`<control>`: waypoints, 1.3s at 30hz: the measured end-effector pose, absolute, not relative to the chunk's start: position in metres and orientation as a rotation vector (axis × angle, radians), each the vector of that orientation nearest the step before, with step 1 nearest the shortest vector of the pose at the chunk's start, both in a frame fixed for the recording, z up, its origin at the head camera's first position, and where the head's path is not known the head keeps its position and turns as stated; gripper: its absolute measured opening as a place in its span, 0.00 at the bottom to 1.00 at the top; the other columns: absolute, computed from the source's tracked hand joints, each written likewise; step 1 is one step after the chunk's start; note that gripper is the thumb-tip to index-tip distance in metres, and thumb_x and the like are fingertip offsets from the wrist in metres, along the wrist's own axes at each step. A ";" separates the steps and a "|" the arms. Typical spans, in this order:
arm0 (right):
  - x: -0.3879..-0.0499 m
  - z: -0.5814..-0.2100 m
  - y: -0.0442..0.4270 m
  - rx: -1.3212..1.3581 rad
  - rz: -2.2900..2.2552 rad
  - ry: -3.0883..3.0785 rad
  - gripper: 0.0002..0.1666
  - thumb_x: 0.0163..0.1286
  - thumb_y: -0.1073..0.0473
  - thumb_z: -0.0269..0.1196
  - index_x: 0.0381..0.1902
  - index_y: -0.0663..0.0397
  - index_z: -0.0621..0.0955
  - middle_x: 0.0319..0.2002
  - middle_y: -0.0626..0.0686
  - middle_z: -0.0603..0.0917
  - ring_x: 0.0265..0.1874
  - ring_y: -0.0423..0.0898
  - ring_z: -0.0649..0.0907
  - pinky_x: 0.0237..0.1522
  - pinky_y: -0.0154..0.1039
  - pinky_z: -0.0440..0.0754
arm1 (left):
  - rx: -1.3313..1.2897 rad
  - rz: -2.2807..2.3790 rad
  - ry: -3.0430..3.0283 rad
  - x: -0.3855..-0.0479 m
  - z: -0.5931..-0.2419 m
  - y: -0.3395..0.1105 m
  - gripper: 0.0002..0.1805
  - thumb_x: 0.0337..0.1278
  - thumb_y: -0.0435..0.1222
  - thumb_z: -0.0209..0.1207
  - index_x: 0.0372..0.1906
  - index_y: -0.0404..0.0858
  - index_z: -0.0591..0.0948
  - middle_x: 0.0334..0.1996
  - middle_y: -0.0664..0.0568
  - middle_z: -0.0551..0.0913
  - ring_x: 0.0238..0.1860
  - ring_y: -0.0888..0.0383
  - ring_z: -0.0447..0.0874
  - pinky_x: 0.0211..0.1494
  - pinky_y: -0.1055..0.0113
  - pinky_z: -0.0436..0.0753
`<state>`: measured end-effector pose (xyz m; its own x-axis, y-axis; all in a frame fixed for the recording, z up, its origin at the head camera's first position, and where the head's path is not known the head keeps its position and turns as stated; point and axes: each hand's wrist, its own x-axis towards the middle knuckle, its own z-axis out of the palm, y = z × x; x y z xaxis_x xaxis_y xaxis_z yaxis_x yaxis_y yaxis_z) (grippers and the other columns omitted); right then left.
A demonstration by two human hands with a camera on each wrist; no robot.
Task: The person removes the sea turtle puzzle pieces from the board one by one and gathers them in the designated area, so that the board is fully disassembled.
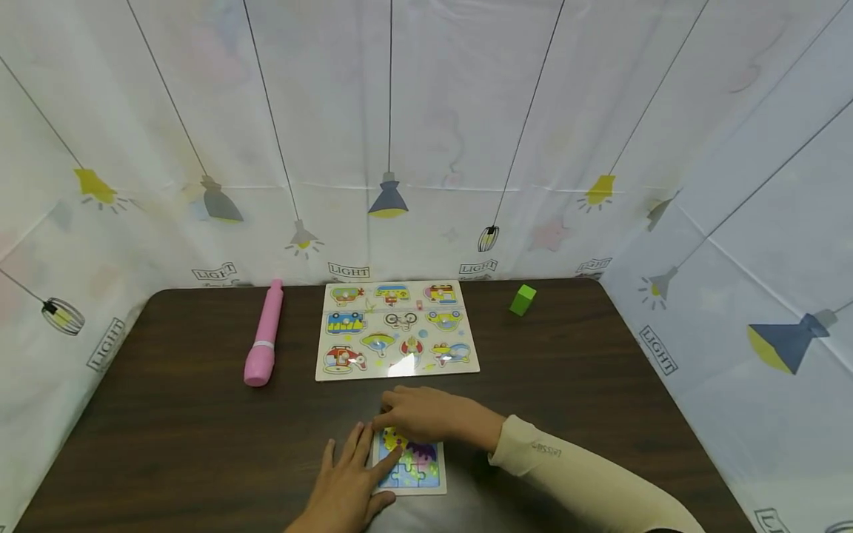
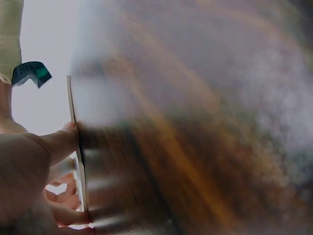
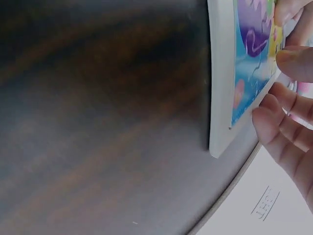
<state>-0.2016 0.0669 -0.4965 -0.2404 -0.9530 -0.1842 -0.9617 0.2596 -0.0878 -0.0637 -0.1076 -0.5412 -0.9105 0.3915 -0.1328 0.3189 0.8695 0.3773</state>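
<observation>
In the head view a small jigsaw puzzle with a pale frame lies at the near middle of the table. My left hand lies at its left side, fingers mostly straight and one finger reaching over the picture. My right hand bends over the puzzle's far left corner with curled fingers. The right wrist view has the right thumb on the picture and other fingers against the far rim, holding the puzzle. Whether a loose piece is pinched there is hidden. The left wrist view shows the board's thin edge beside the fingers.
Beyond the hands lies a larger vehicle puzzle board. A pink microphone-shaped object lies to its left, and a green block sits to the right near the far edge. A lamp-print curtain hangs around the dark table.
</observation>
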 end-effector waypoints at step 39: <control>-0.241 -0.478 0.128 -1.403 -0.752 2.261 0.04 0.72 0.68 0.65 0.37 0.54 0.83 0.33 0.42 0.82 0.30 0.33 0.75 0.35 0.31 0.77 | 0.499 0.520 2.820 -0.064 -0.540 -0.104 0.35 0.63 0.57 0.64 0.74 0.57 0.73 0.77 0.32 0.57 0.77 0.31 0.52 0.63 0.19 0.55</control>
<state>-0.2413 0.1280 -0.4781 -0.4332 -0.9007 -0.0336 -0.7010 0.3602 -0.6155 -0.0644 -0.1039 -0.5402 -0.9155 0.3686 -0.1612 0.2869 0.8791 0.3807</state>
